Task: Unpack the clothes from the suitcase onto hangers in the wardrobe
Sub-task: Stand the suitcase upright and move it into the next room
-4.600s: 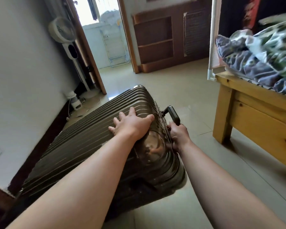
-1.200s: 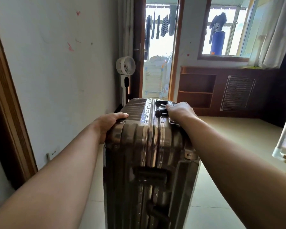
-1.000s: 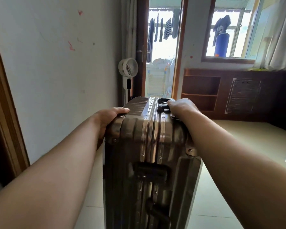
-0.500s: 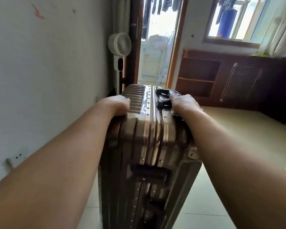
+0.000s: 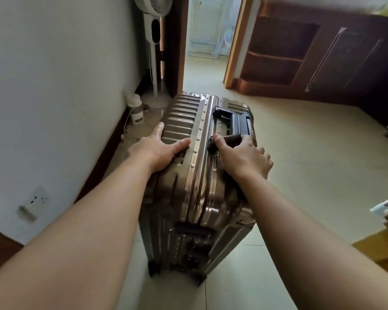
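Suitcase [image 5: 195, 198] is upright and shut, left hand [image 5: 159, 151] spread flat on top, right hand [image 5: 242, 157] curled round the handle [image 5: 235, 119], so zero clothes out or hung yet.

We read this as home room: standing fan [image 5: 152, 10] against plastered wall, wall socket [image 5: 37, 199] low down, tiled floor [image 5: 300, 164], built-in wooden shelves [image 5: 276, 52], doorway [image 5: 206, 41] onto bright side space.

Daylight enters via doorway [image 5: 207, 30], overexposed. Glare on suitcase [image 5: 202, 186]. Top right motion-blurred. Wide-angle bending at edges. Shadows soft.
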The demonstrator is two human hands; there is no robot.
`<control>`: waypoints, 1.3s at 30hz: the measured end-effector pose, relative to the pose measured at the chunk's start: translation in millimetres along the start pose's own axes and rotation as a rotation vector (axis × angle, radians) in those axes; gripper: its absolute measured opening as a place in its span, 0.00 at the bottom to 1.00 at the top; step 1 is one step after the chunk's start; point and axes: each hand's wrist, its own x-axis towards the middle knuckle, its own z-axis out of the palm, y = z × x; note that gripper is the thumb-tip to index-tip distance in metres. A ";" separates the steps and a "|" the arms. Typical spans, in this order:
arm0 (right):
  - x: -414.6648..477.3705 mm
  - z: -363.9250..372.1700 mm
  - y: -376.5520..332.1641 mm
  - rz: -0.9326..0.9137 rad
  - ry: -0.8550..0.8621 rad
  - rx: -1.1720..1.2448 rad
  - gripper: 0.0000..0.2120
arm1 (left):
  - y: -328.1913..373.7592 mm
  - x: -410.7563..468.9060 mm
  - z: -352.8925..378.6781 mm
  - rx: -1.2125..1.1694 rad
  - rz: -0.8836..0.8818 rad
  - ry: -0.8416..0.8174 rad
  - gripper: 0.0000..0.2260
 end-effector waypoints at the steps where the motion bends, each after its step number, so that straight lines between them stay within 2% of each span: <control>1: -2.5 0.3 -0.3 0.002 -0.001 -0.009 0.39 | -0.4 1.7 -1.2 0.017 0.003 -0.005 0.43; 8: -17.2 -2.5 -1.7 0.084 0.036 -0.105 0.41 | 1.4 18.3 -2.4 0.093 0.076 -0.087 0.40; 16: 5.9 -4.8 -0.9 0.180 0.065 -0.093 0.41 | 19.5 49.7 6.2 0.093 0.160 -0.120 0.38; 39: 204.0 -10.4 9.6 0.261 0.108 -0.073 0.40 | 152.9 216.3 41.8 0.091 0.207 -0.172 0.37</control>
